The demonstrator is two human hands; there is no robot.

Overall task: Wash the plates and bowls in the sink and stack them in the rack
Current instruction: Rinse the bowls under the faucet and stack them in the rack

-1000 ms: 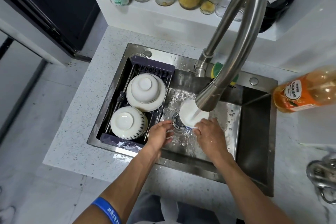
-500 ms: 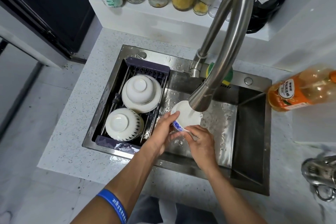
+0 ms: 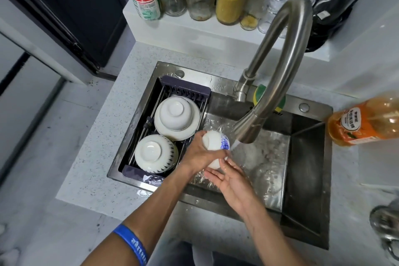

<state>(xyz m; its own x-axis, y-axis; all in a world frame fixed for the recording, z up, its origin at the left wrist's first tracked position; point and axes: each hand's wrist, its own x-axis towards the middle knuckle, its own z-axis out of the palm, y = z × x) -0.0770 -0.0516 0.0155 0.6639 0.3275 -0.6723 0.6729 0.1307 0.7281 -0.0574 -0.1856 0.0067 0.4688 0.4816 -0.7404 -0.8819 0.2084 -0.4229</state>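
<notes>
A small white bowl with a blue pattern [image 3: 214, 143] is held over the steel sink [image 3: 306, 157], just beside the mouth of the curved tap [image 3: 278, 67], from which water is running. The bowl is gripped by the left hand [image 3: 199, 155], whose fingers are curled closed around its left side, with the bowl tilted so that its foot is turned up and to the left. The right hand [image 3: 228, 179] is spread open, palm up, directly below the bowl; its fingertips are touching the bowl's lower edge, and nothing is grasped by it. A blue wristband [image 3: 131, 244] is worn on the left forearm.

To the left of the hands, a dark rack [image 3: 183, 90] is set inside the sink. Two upturned white bowls are resting in it: the far one [image 3: 176, 117] is seated on a white plate [image 3: 190, 131], and the near one [image 3: 155, 153], edged with dark marks, lies just beside it. An orange bottle [image 3: 367, 121] is lying on the table to the right of the sink.
</notes>
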